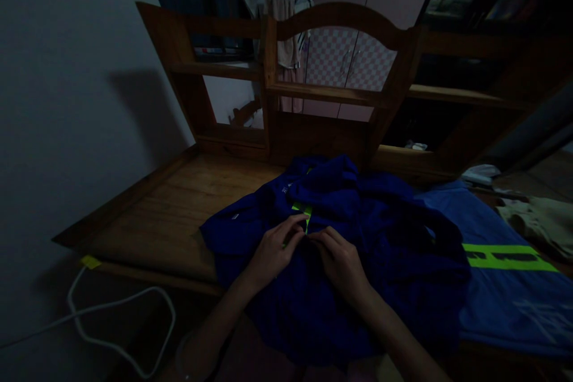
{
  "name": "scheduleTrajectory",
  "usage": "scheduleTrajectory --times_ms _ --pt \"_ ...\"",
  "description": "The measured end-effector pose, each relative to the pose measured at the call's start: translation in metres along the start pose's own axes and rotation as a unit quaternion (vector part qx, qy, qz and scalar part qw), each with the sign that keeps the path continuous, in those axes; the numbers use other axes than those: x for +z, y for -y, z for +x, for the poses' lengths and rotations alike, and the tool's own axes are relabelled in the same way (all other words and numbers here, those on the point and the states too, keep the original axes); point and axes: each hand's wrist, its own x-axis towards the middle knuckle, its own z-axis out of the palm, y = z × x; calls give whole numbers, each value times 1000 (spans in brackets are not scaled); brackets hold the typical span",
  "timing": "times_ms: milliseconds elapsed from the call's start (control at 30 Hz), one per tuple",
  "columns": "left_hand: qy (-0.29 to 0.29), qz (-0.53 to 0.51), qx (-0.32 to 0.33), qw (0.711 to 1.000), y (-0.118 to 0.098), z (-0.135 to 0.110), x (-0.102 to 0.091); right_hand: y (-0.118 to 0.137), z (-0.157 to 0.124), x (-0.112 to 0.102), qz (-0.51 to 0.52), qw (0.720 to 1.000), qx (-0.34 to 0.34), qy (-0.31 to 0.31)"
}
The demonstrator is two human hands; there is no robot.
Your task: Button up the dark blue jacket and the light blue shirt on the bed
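step: apparently fine adjustment. left grip [274,252] and right grip [342,261] pinch the blue garment [362,221]; next move likely calls for steady tension.

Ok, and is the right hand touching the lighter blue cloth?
Apart. The head view shows the right hand at the dark blue jacket, with part of that jacket lying between it and the lighter blue cloth.

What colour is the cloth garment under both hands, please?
Dark blue cloth garment, with a yellow-green strip; head view shows it best.
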Motion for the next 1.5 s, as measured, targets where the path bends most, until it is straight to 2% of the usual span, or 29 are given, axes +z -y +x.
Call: scheduleTrajectory --times_ms 100,267,367,533,667,767,867,967,1200,1500 --pt "44 8 24 999 -4 1 -2 4 2 -4 39 999 20 -3" --pt "44 38 59 997 -5 -1 1 5 6 -6 74 996 45 -9" --pt "51 111 89 989 -2 -3 5 4 7 -7 87 994 58 -25" --pt "-2 266 163 950 5 -7 5 9 6 -15 104 991 75 -27" --pt "-21 282 247 927 9 -15 -1 12 4 -15 53 998 15 -21" --pt "-53 247 218 943 9 -19 -2 8 5 -12 -36 997 -66 -23" --pt "-47 157 163 973 6 -15 -1 4 7 -10 -98 988 -111 -34" --pt "-13 98 119 988 4 -8 1 2 9 -11 -115 986 -112 -48" --pt "12 97 96 991 2 -7 0 -2 6 -8 -93 991 -78 -54" --pt "-10 102 102 990 5 -10 -1 -2 1 -10 -35 995 -86 -20"
